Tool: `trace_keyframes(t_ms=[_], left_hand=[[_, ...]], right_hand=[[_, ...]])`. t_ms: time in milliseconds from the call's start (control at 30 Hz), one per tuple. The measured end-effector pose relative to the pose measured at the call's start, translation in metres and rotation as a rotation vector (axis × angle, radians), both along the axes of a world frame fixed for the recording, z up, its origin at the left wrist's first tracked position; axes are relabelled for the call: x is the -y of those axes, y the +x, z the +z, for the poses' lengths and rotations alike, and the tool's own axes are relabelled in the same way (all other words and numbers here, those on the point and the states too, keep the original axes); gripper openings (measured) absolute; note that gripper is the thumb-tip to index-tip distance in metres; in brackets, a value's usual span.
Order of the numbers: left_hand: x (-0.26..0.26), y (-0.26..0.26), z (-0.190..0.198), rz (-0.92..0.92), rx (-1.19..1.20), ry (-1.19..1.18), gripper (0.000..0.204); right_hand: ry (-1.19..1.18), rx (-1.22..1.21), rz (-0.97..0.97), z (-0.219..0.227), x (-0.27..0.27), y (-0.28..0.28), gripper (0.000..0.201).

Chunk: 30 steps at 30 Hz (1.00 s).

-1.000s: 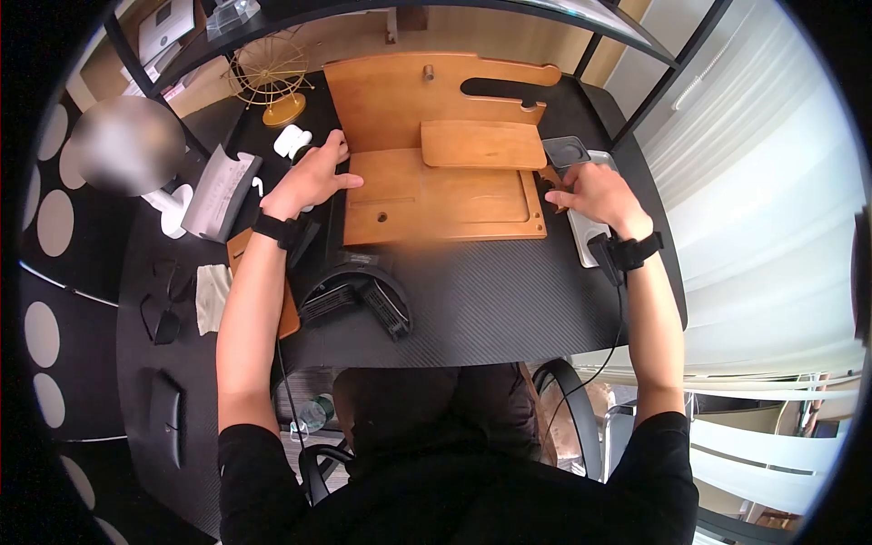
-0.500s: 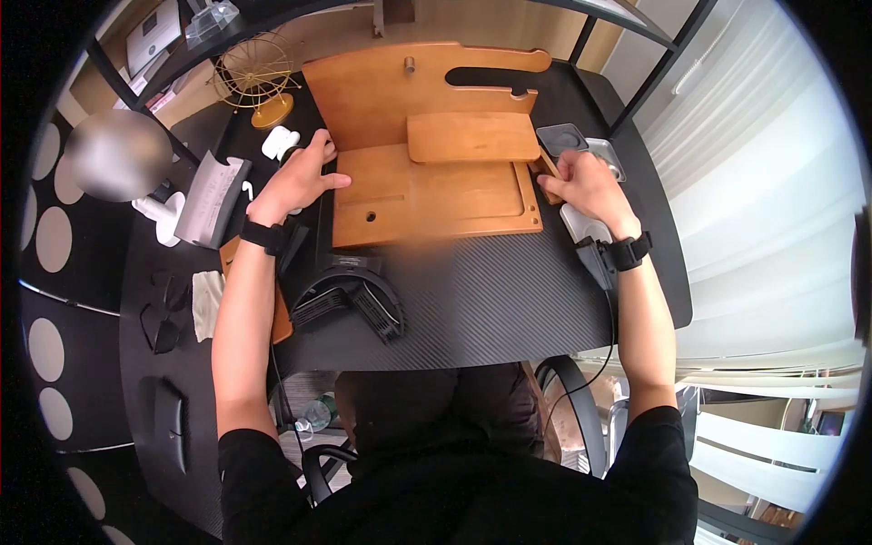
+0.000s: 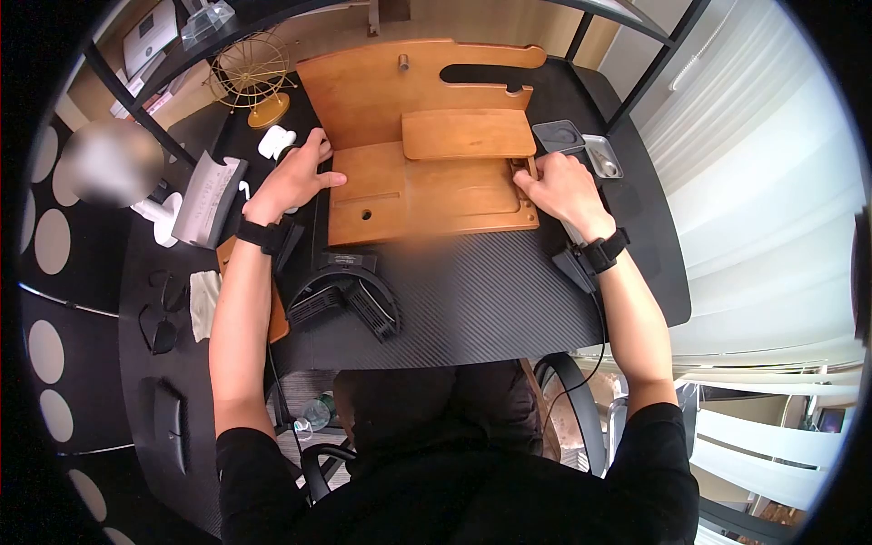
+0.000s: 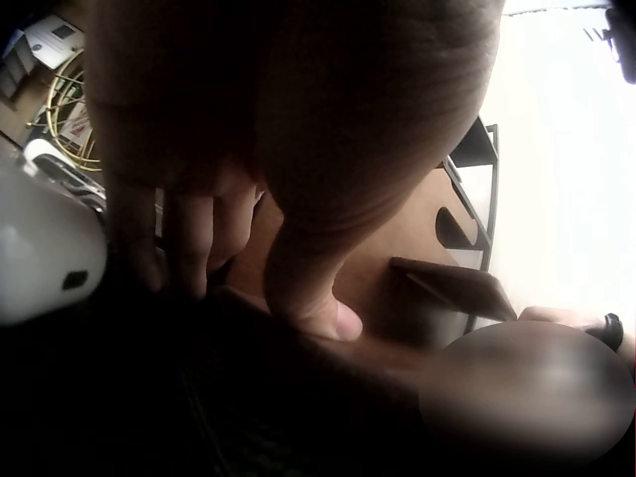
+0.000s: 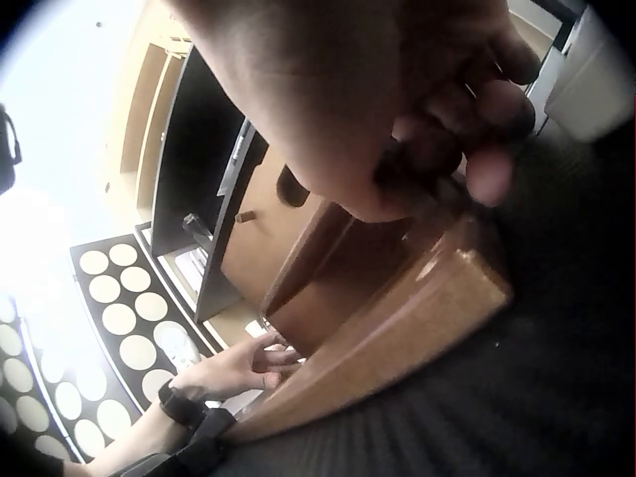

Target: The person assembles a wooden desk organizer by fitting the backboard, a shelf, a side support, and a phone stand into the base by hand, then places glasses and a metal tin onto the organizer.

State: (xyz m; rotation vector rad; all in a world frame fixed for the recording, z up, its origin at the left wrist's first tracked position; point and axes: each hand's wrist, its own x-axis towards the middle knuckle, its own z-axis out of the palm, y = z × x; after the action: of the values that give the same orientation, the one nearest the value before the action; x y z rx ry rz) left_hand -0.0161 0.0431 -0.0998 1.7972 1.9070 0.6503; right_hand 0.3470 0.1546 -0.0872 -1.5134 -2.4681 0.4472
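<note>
An orange-brown wooden desk stand (image 3: 359, 109) lies on the black desk, its slotted back panel upright, with a small shelf (image 3: 468, 134) above its base. My left hand (image 3: 292, 183) rests at the stand's left side, thumb on the base's edge. In the left wrist view its fingers (image 4: 189, 238) point straight down outside that edge. At the right side, under the shelf's end, my right hand (image 3: 568, 193) pinches a small wooden piece (image 3: 524, 164), mostly hidden by the fingers. Curled fingers (image 5: 492, 174) of that hand show over the base's corner in the right wrist view.
Two small trays (image 3: 559, 136) sit right of the stand. White earbud case (image 3: 276, 142) and golden Ferris wheel ornament (image 3: 269, 111) stand at the back left. A black curved headset-like object (image 3: 345, 295) lies in front; sunglasses (image 3: 163, 334) lie left. A shelf frame overhangs the back.
My right hand has moved left with the small wooden piece, from the trays to the stand's right side under the shelf. The left hand has stayed at the stand's left edge.
</note>
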Motion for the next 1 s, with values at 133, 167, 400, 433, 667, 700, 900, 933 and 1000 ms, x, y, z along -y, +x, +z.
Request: trace_keyframes(t_ms=[133, 167, 400, 433, 667, 700, 900, 933, 1000], left_hand=[[0.001, 0.003, 0.003, 0.010, 0.005, -0.005, 0.063], [0.000, 0.002, 0.002, 0.011, 0.006, -0.004, 0.063], [-0.001, 0.000, 0.000, 0.000, 0.001, -0.003, 0.063], [0.000, 0.001, 0.001, 0.006, -0.005, -0.009, 0.063], [0.000, 0.003, 0.004, 0.014, -0.017, -0.023, 0.065], [0.000, 0.002, 0.001, 0.011, -0.014, -0.017, 0.066], [0.000, 0.003, 0.002, 0.017, -0.013, -0.011, 0.064], [0.001, 0.004, 0.003, 0.014, -0.014, -0.004, 0.064], [0.002, 0.007, 0.006, 0.016, -0.006, -0.006, 0.063]], right_hand=[[-0.005, 0.016, 0.005, -0.003, -0.003, 0.000, 0.042], [0.011, 0.014, 0.005, -0.004, -0.003, 0.000, 0.042], [0.002, -0.021, 0.035, 0.001, 0.002, 0.001, 0.041], [0.008, -0.016, 0.033, 0.000, 0.001, 0.001, 0.041], [0.029, -0.007, 0.030, -0.002, 0.002, 0.001, 0.043], [0.029, -0.008, 0.030, -0.002, 0.002, 0.001, 0.043], [0.080, 0.048, 0.015, 0.014, 0.016, 0.004, 0.046], [0.166, 0.037, 0.002, 0.018, 0.019, 0.007, 0.046], [0.308, -0.021, -0.018, 0.021, 0.024, 0.014, 0.041]])
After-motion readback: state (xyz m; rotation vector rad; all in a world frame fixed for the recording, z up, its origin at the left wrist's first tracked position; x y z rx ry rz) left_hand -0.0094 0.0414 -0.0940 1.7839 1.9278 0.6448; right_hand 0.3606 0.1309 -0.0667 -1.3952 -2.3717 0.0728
